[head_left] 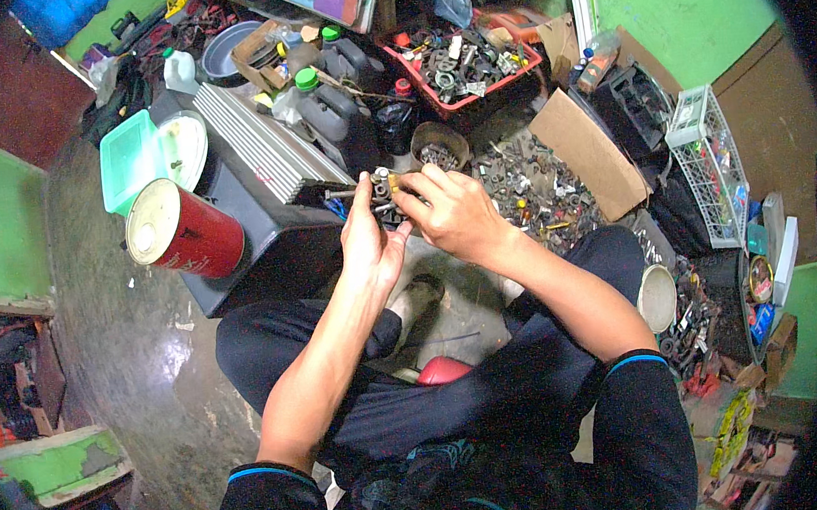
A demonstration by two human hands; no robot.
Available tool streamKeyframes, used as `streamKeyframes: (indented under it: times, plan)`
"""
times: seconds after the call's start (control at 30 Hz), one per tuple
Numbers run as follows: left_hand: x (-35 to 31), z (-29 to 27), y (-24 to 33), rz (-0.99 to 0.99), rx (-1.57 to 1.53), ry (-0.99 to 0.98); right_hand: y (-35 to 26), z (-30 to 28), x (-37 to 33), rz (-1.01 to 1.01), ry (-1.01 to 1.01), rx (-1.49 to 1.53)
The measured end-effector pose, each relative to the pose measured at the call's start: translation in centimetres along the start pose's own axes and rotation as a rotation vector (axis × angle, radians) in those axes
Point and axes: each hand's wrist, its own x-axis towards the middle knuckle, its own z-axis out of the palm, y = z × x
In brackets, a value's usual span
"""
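My left hand [369, 244] is raised in front of me and cups a small handful of bolts and nuts [383, 191]. One long bolt [337, 195] pokes out past its fingers to the left. My right hand [461, 213] meets it from the right, with thumb and fingers drawn together at a small yellowish metal piece [395, 184] at the edge of the handful. Exactly how its fingertips grip the piece is partly hidden. Beyond both hands, a small bowl [454, 138] contains more small metal parts.
Loose hardware [544, 195] covers the floor ahead, beside a cardboard flap [589, 154]. A red crate [461, 105] of metal parts stands behind. To the left, a red can [195, 233] stands by a dark box [271, 243]; dark jugs [333, 111] are beyond. A white basket [708, 175] stands right.
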Motion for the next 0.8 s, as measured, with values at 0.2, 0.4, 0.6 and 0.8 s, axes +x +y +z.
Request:
streamKeyframes:
  times: [0.2,0.4,0.6,0.8]
  plan:
    - [0.9,-1.0,0.4,0.032,-0.001,-0.051,-0.3,-1.1,0.7,0.122,0.148,0.146]
    - [2.0,-1.5,1.2,-0.018,-0.063,-0.119,0.3,-2.3,1.0,0.342,0.179,0.419]
    - [1.6,-0.9,0.9,-0.045,-0.124,-0.099,1.8,-2.1,0.8,0.858,0.188,1.151]
    - [1.1,-0.4,1.2,-0.079,-0.216,-0.098,3.4,-2.9,1.5,1.211,0.558,1.874]
